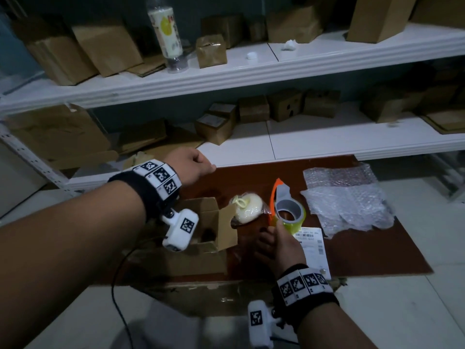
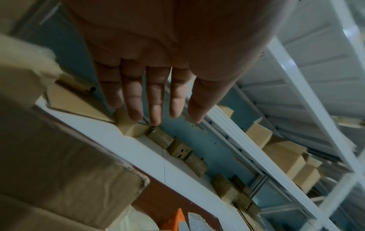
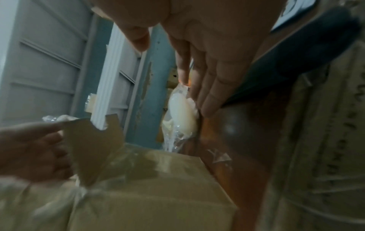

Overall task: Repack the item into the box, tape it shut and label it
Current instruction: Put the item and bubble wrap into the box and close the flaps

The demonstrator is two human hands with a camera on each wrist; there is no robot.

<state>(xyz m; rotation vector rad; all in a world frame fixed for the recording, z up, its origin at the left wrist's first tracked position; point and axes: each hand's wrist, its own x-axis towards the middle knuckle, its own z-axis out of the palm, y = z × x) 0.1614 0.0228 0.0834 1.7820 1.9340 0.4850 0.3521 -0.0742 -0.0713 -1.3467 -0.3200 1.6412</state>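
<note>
Nearest, the right hand (image 1: 279,244) hangs low over the reddish-brown desk (image 1: 364,248), its grip open with the fingers (image 3: 215,87) stretched forward and holding nothing, just beside the shipping label (image 1: 314,244) and just short of the tape dispenser (image 1: 286,210) with its orange handle. To its left stands the open cardboard box (image 1: 201,235), one torn flap raised toward the item, a pale round thing in clear wrap (image 1: 247,205), which lies on the desk between the box and the tape dispenser, outside the box. Sheets of bubble wrap (image 1: 347,200) lie to the right of the tape. The left hand (image 1: 193,165) is raised above the box; its grip is open too, the fingers (image 2: 154,100) straight and empty. Beyond stand white shelves (image 1: 276,66) loaded with brown cartons (image 1: 105,49) and an upside-down plastic bottle (image 1: 167,31)
</note>
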